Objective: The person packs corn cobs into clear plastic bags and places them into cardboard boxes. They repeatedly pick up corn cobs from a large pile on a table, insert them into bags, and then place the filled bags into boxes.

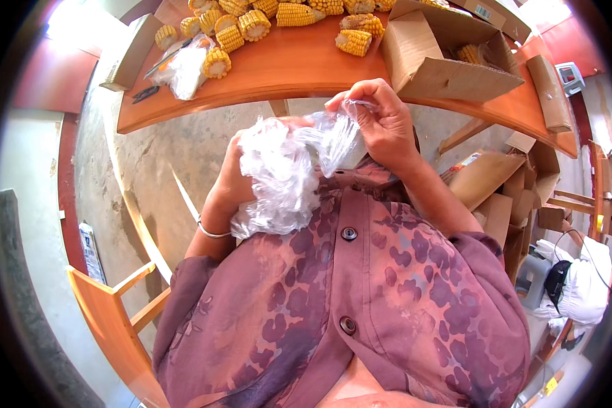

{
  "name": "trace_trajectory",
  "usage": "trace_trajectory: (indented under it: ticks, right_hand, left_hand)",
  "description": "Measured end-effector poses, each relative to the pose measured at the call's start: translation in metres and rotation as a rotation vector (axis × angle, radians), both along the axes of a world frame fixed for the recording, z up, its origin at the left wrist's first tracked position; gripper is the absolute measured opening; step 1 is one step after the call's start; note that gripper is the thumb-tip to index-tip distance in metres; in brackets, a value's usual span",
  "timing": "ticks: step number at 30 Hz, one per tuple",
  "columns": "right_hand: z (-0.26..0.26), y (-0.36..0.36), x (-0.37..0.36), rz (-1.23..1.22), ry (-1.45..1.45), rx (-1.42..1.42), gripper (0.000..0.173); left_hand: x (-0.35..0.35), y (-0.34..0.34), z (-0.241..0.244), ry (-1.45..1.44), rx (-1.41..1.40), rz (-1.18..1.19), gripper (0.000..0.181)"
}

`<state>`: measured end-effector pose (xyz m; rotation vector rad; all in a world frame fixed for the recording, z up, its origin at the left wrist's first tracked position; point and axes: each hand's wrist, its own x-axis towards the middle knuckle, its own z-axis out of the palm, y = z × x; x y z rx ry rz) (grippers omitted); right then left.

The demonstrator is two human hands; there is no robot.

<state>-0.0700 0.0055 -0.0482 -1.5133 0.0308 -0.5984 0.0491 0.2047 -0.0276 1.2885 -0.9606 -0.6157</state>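
A crumpled bundle of clear plastic film [278, 178] is gathered in my left hand [234, 168], whose fingers are mostly hidden behind it. My right hand [382, 120] pinches a stretched edge of the same film between thumb and fingers. Both hands are in front of my chest, just off the near edge of the orange wooden table [285, 66]. Cut pieces of yellow corn on the cob [255, 25] lie along its far side. Closer to the right hand is another corn piece [353, 43], beside an open cardboard box [454, 76] with corn [470, 53] inside.
On the table's left lie a white plastic bag [186, 69], a black-handled tool [146, 94] and an upright cardboard piece [131, 53]. Cardboard boxes [494, 194] are heaped below on the right. A wooden stool [109, 326] stands at lower left. Another person [584, 280] is at far right.
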Motion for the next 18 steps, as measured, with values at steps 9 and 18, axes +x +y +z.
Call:
trace_trajectory:
  ticks: [9,18]
  right_hand:
    - [-0.008,-0.006,0.002,-0.284,-0.156,0.0,0.008]
    - [0.002,-0.013,-0.004,0.03,-0.098,0.716,0.009]
  left_hand:
    - [0.004,0.01,-0.023,-0.887,-0.058,0.466,0.032]
    - [-0.004,0.0,-0.023,-0.816,-0.176,0.423,0.025]
